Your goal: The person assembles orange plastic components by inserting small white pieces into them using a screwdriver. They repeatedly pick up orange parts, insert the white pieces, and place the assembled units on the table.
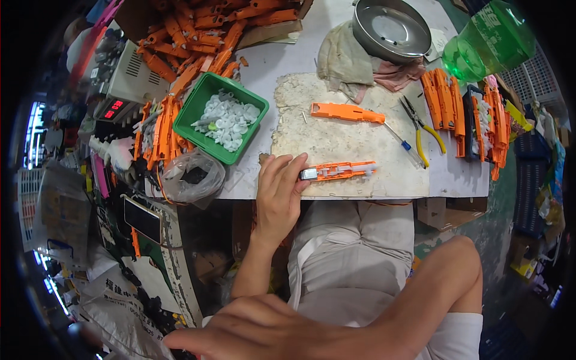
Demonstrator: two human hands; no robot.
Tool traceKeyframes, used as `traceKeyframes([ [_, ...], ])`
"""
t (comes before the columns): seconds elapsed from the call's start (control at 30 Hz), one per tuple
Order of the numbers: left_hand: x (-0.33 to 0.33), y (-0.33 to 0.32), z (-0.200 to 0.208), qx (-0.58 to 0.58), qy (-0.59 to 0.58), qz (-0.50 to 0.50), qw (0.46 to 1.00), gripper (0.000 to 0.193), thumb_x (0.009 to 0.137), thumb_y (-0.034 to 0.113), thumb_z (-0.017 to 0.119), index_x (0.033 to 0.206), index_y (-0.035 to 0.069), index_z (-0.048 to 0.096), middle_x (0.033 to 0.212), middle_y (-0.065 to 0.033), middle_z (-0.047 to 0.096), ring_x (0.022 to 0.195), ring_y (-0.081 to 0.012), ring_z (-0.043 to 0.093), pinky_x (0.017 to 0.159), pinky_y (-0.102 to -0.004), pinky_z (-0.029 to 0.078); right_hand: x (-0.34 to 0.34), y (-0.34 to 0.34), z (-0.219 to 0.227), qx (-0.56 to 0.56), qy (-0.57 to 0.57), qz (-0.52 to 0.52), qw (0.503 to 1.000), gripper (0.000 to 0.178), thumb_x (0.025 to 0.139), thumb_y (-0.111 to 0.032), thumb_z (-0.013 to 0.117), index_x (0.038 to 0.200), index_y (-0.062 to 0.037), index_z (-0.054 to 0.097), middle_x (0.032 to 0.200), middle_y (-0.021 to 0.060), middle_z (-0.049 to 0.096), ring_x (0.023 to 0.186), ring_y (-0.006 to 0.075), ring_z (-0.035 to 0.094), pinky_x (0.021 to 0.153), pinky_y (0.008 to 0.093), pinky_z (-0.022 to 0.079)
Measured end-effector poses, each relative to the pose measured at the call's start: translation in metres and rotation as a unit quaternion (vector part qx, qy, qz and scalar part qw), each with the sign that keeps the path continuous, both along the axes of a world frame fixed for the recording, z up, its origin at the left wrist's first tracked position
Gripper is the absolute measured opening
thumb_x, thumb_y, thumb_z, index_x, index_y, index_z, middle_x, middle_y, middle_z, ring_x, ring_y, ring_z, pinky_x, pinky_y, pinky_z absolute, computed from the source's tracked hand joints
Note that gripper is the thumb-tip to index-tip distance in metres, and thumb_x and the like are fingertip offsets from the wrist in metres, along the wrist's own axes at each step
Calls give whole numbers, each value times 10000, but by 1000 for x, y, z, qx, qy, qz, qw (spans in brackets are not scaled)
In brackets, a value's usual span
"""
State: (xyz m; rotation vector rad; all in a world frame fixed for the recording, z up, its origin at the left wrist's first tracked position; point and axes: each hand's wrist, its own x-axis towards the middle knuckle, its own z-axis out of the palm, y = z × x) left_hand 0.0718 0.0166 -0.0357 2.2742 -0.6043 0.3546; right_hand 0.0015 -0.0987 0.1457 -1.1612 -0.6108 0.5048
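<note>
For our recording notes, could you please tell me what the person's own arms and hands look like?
The left hand and right hand are bare, with no glove, watch or cable showing. Both forearms are uncovered; a short white sleeve ends above the right elbow. No markings stand out.

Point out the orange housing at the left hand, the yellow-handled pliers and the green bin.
Orange housing (343, 171), head view: middle of its body.
Yellow-handled pliers (416, 122), head view: the pivot.
Green bin (207, 146), head view: near-side wall.
</note>
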Motion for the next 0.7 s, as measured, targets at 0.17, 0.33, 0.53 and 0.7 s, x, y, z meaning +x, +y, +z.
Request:
traceKeyframes([
  [0.17,-1,4,1,16,-11,-3,1000,473,778,-6,647,1235,18,527,992,-91,660,1109,-277,505,1041,-464,320,-6,-17,-16,43,16,-20,999,650,785,-54,573,1394,-116,356,1113,109,572,1092,243,464,996,430,337],
  [0.33,-3,6,-1,-21,10,9,1000,481,761,24,672,1218,39,521,1033,-77,634,1115,-287,503,999,-472,356,24,-57,-55,-97,-56,-266,957,468,765,-75,660,1204,-97,498,1079,96,545,1020,254,493,958,414,336],
  [0.53,10,-4,33,99,-56,-56,992,259,723,70,709,969,47,633,1037,-52,593,1092,-267,516,955,-453,387,64,-85,-127,-469,-353,-323,742,400,702,-204,754,1048,-96,586,1080,69,514,1113,284,434,975,454,300],
  [0.7,23,-8,37,213,-130,-105,963,179,720,106,675,889,54,649,1013,-44,578,1090,-241,513,967,-461,378,67,-75,-161,-490,-373,-321,720,383,669,-242,760,995,-122,598,1077,37,526,1178,277,412,1007,512,266],
])
